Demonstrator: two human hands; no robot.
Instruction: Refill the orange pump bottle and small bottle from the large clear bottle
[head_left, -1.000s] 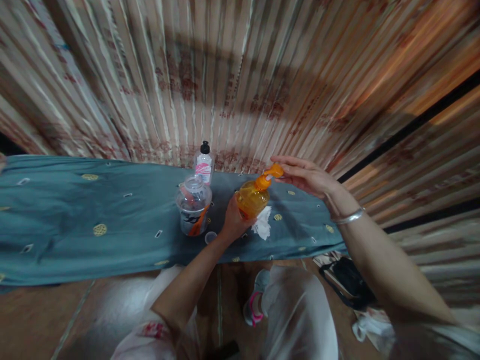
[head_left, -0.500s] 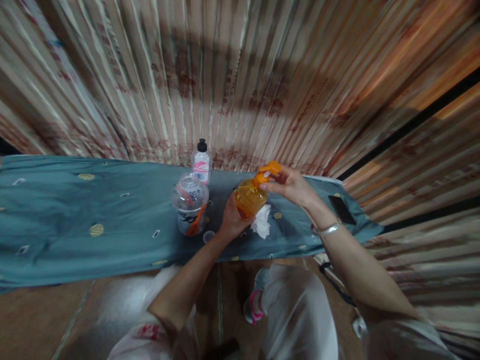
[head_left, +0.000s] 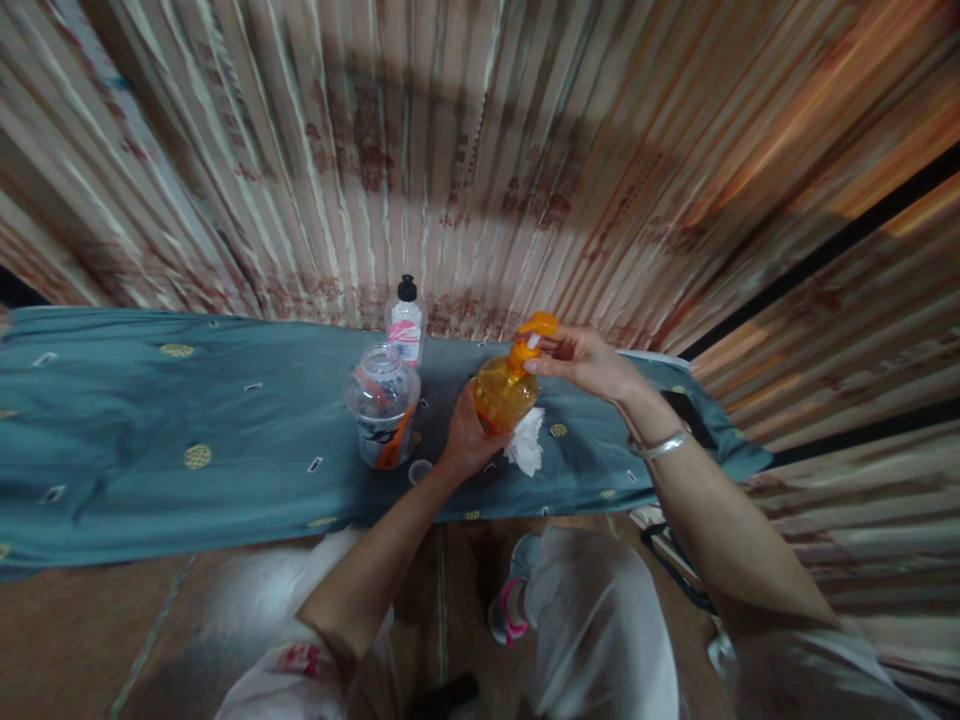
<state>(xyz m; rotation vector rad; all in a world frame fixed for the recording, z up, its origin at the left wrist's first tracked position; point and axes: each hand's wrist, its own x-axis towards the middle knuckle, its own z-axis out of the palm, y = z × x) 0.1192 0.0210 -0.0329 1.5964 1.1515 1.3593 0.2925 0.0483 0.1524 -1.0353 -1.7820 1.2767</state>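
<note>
The orange bottle (head_left: 504,392) is gripped around its base by the left hand (head_left: 463,440); its pump (head_left: 534,332) is pinched from the side by the right hand (head_left: 592,360), wrist raised.

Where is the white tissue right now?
In the head view, the white tissue lies on the teal cloth, just right of the orange pump bottle.

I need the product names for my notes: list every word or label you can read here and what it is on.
No text can be read.
Small bottle: pink label, print too blurred.
Clear jar: dark marking, illegible.
Orange pump bottle, held by left hand and right hand: no label visible.
</note>
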